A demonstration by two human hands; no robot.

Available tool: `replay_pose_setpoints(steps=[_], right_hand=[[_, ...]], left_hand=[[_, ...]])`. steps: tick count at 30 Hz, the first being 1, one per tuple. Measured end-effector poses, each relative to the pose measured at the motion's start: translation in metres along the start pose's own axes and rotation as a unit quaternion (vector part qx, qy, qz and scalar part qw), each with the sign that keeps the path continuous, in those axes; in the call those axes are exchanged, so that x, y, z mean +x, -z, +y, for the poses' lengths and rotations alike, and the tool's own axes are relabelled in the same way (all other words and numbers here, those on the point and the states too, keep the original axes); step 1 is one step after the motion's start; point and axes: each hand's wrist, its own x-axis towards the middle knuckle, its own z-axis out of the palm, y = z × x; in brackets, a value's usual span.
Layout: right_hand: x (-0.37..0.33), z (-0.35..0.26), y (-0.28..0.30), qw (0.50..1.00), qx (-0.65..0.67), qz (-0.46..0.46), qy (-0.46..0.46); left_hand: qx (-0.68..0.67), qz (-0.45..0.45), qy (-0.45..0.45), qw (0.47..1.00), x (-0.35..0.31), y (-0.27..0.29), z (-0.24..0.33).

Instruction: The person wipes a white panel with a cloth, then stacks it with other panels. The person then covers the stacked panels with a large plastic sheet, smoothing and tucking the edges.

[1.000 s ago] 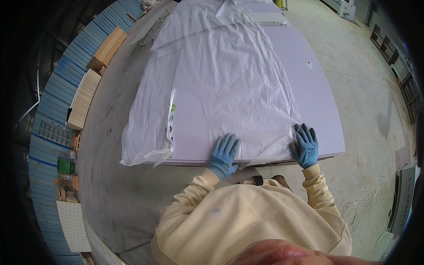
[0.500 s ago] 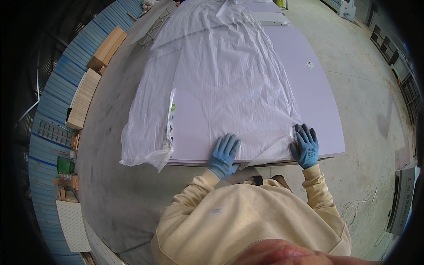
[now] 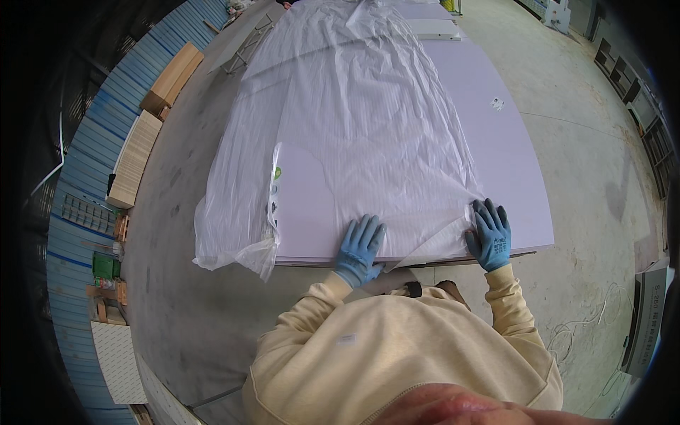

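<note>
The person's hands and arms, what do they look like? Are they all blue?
Not all blue! The left hand and right hand wear blue gloves. The right glove's fingers look darker and greyer, and its back has a small dark printed marking. The arms have long, cream-coloured sleeves with snug cuffs.

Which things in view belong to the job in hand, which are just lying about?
Job in hand:
- translucent film, touched by left hand and right hand
- pale lilac panel beneath

Lying about:
- green crate
- wood-toned boards
- grey box
</note>
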Motion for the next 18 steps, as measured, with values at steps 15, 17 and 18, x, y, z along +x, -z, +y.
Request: replay_pose_setpoints(steps=[15, 17, 18], right_hand=[[-0.0033, 0.0014, -0.0007, 1.000, -0.005, 0.011, 0.010], [-0.0034, 0.0013, -0.0002, 1.000, -0.004, 0.009, 0.008], [-0.0036, 0.0012, 0.0001, 1.000, -0.003, 0.008, 0.007]], left_hand=[[0.005, -0.007, 0.002, 1.000, -0.0015, 0.0007, 0.0040], [0.004, -0.005, 0.001, 1.000, -0.0017, 0.0014, 0.0043], [0.003, -0.003, 0.000, 1.000, -0.0018, 0.0015, 0.0046]])
